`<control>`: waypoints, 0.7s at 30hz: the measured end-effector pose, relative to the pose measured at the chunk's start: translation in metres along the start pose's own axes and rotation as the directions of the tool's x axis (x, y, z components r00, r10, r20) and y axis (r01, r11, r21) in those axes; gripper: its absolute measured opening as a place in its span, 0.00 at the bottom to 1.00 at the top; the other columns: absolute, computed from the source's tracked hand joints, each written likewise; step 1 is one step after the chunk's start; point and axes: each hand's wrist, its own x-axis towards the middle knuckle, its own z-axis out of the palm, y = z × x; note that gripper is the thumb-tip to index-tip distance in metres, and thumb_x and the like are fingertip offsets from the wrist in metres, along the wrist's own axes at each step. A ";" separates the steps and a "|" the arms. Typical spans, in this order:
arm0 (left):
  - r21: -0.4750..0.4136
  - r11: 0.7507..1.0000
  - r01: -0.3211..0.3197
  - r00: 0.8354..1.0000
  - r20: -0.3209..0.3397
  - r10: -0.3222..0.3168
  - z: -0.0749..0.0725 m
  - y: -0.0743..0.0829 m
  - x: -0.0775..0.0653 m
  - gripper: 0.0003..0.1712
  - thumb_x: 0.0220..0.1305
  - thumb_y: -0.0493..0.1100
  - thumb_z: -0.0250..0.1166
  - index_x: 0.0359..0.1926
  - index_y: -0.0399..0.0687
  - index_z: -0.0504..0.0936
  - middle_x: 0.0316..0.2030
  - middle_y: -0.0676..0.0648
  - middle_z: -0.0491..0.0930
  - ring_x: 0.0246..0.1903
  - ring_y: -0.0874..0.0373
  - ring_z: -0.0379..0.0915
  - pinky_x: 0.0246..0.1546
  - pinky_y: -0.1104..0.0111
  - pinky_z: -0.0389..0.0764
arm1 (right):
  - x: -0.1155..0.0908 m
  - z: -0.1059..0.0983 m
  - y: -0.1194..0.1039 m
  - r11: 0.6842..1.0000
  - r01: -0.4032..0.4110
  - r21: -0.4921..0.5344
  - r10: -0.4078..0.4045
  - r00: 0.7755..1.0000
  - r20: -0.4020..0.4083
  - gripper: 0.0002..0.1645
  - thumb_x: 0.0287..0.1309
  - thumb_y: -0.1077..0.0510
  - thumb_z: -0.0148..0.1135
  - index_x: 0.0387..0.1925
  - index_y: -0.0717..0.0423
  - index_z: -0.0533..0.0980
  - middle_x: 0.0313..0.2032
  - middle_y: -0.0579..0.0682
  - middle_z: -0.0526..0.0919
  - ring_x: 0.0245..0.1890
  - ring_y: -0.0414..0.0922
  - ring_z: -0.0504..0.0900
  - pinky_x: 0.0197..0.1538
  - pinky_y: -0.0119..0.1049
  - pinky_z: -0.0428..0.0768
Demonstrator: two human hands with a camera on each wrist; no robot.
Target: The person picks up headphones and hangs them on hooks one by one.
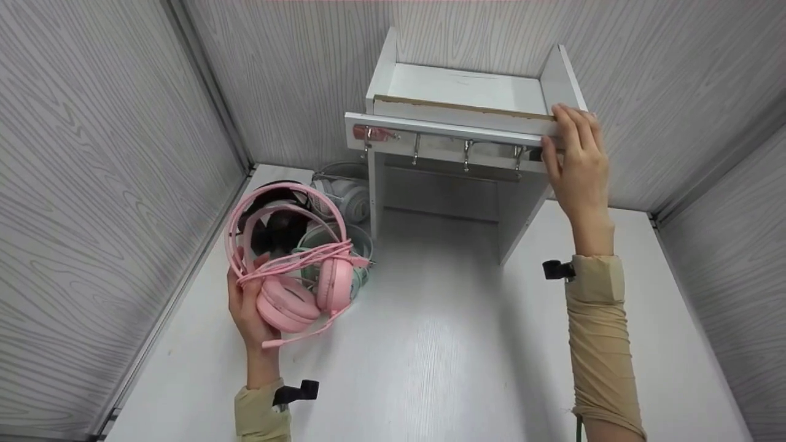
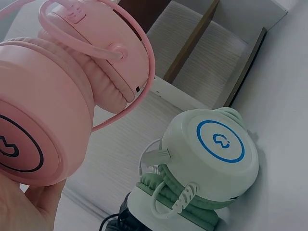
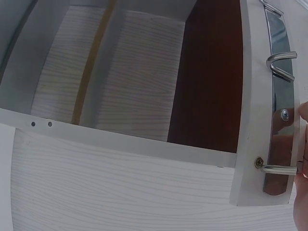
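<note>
My left hand (image 1: 250,316) grips a pink headset (image 1: 287,304) by one ear cup, at the left of the head view. Its cable is bundled across the headband, and a thin microphone boom points down to the left. My right hand (image 1: 583,169) holds the right front corner of a white shelf unit (image 1: 445,110), with the fingers over the top and the thumb at the front. Along the front runs a rail with a row of metal hooks (image 1: 466,156), and no headset hangs on them. In the right wrist view only part of this hand (image 3: 302,192) shows.
Behind the pink headset are a black headset (image 1: 285,230), a white headset (image 1: 355,202) and a mint-green headset (image 2: 209,149), close to the shelf's left side. Grey wood-grain walls (image 1: 110,153) enclose the white table (image 1: 430,344) at the back and sides.
</note>
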 end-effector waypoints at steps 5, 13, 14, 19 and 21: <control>0.025 1.000 -0.012 0.999 0.052 0.011 0.006 -0.003 0.000 0.29 0.72 0.35 0.49 0.73 0.42 0.66 0.56 0.37 0.78 0.53 0.50 0.78 0.53 0.68 0.80 | 0.000 0.000 0.000 1.000 0.011 0.006 -0.011 1.000 -0.001 0.25 0.76 0.52 0.53 0.69 0.57 0.71 0.65 0.55 0.75 0.68 0.51 0.68 0.76 0.41 0.55; 0.033 0.999 0.009 0.991 0.136 -0.013 0.021 -0.008 0.001 0.32 0.73 0.33 0.48 0.77 0.43 0.61 0.58 0.41 0.79 0.61 0.48 0.73 0.61 0.69 0.74 | 0.002 0.002 0.001 1.000 0.010 0.005 -0.010 1.000 -0.012 0.25 0.76 0.52 0.53 0.68 0.56 0.72 0.65 0.53 0.76 0.68 0.50 0.68 0.76 0.41 0.57; 0.031 0.999 0.011 0.989 0.144 -0.015 0.023 -0.009 0.001 0.32 0.73 0.33 0.48 0.77 0.43 0.61 0.58 0.40 0.79 0.61 0.48 0.73 0.61 0.68 0.74 | 0.002 0.002 0.001 1.000 0.010 0.004 -0.010 1.000 -0.012 0.25 0.76 0.52 0.53 0.68 0.57 0.72 0.65 0.53 0.76 0.68 0.50 0.68 0.76 0.41 0.57; 0.036 0.999 0.010 0.986 0.168 -0.016 0.031 -0.012 0.001 0.32 0.73 0.34 0.49 0.76 0.43 0.62 0.57 0.39 0.78 0.55 0.51 0.76 0.55 0.70 0.77 | 0.003 0.002 0.000 1.000 0.011 0.000 -0.011 1.000 -0.007 0.25 0.76 0.52 0.53 0.69 0.57 0.71 0.65 0.54 0.75 0.68 0.51 0.68 0.76 0.42 0.55; 0.041 0.999 0.007 0.984 0.176 -0.014 0.034 -0.014 0.001 0.31 0.73 0.34 0.48 0.76 0.42 0.62 0.57 0.40 0.78 0.53 0.53 0.76 0.53 0.70 0.78 | 0.003 0.002 0.000 1.000 0.011 0.002 -0.011 1.000 -0.006 0.25 0.76 0.52 0.53 0.69 0.57 0.71 0.65 0.54 0.75 0.68 0.51 0.68 0.76 0.41 0.55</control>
